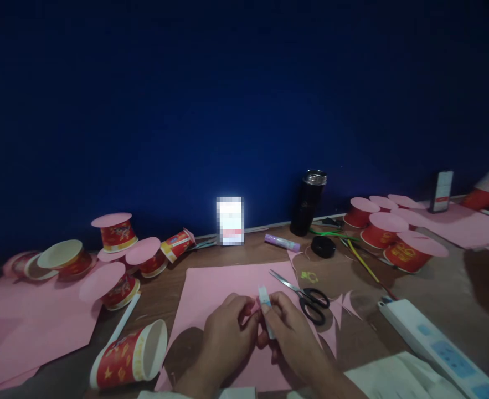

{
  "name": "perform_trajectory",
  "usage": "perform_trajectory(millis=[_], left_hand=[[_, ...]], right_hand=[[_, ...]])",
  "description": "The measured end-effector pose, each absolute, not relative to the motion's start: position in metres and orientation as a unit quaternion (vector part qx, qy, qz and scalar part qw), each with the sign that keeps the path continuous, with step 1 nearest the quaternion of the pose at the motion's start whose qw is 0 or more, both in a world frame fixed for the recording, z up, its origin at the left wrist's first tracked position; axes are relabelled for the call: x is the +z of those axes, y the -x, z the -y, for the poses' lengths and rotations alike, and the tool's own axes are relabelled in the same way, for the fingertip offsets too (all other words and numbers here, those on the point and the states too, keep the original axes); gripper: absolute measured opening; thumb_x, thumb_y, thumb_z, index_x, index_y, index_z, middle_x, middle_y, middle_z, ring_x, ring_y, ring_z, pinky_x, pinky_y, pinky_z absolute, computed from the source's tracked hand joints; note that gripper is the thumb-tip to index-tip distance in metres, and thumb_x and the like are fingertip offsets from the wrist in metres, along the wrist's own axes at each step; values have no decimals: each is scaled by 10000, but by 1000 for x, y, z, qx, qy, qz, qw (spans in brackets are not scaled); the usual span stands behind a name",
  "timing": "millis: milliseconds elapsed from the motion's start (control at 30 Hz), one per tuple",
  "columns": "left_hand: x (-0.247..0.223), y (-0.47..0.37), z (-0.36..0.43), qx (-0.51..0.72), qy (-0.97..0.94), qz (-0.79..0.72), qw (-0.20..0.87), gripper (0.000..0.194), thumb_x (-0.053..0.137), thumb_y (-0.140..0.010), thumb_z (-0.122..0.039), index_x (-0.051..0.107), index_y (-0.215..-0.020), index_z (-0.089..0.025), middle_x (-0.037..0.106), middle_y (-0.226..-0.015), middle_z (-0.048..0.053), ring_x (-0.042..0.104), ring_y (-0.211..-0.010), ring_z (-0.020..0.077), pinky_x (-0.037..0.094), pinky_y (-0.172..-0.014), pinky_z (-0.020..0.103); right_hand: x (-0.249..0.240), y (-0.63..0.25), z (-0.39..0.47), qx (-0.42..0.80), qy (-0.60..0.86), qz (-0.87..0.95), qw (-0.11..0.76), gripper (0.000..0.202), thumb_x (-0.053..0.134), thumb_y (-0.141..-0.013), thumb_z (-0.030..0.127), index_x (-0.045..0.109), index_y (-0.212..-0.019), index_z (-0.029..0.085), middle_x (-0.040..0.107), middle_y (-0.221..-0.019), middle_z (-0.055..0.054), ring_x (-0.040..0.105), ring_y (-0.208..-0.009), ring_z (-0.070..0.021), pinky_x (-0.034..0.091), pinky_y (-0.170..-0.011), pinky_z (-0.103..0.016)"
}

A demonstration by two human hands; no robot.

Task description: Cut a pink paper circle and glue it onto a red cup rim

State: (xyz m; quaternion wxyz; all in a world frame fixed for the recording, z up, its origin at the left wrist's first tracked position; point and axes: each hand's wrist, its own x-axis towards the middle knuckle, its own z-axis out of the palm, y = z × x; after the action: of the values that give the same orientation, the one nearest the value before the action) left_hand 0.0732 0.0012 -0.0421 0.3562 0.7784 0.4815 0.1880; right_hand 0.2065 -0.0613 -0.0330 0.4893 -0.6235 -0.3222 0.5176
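Note:
Over a pink paper sheet [211, 282] on the brown table, both hands meet near the front middle. My left hand [232, 327] pinches a small pink paper piece [253, 306], mostly covered by the fingers. A white glue stick [264, 299] with blue print is gripped by my right hand [283, 324], its end beside the pink piece. Whether the two touch cannot be made out. Scissors [304, 293] with black handles lie partly opened on the sheet's right edge. Pink offcuts [339, 313] are scattered to their right.
Red paper cups [123, 357] and pink-topped cups [117, 238] stand or lie at left; more [383, 230] stand at right. Behind are a lit phone [230, 221], purple tube [282, 243], black bottle [308, 202] and lid [323, 246]. A power strip [439, 343] lies front right.

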Motion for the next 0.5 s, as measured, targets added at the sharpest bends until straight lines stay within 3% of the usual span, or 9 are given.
perform_trajectory(millis=[267, 400, 500], left_hand=[[-41, -74, -1, 191, -776, -481, 360, 183, 529, -920, -335, 688, -923, -243, 663, -912, 2, 602, -832, 158, 385, -733, 276], [-43, -74, -2, 189, -775, -476, 370, 194, 526, -923, -348, 691, -912, -246, 666, -903, -1, 604, -827, 158, 389, -729, 278], [-44, -73, -3, 200, -771, -473, 376, 197, 530, -921, -356, 691, -906, -245, 670, -897, -3, 608, -832, 158, 395, -737, 280]], right_hand=[[-32, -207, 63, 524, 636, 318, 470, 359, 538, -867, 583, 484, -947, 237, 601, -598, 69, 469, -389, -80, 370, -396, -214], [-32, -208, 62, 531, 625, 309, 481, 360, 554, -855, 578, 489, -948, 236, 619, -675, 43, 592, -517, -119, 375, -398, -205], [-38, -209, 63, 528, 630, 312, 477, 373, 561, -852, 592, 499, -953, 238, 631, -674, 37, 582, -495, -118, 377, -399, -209]])
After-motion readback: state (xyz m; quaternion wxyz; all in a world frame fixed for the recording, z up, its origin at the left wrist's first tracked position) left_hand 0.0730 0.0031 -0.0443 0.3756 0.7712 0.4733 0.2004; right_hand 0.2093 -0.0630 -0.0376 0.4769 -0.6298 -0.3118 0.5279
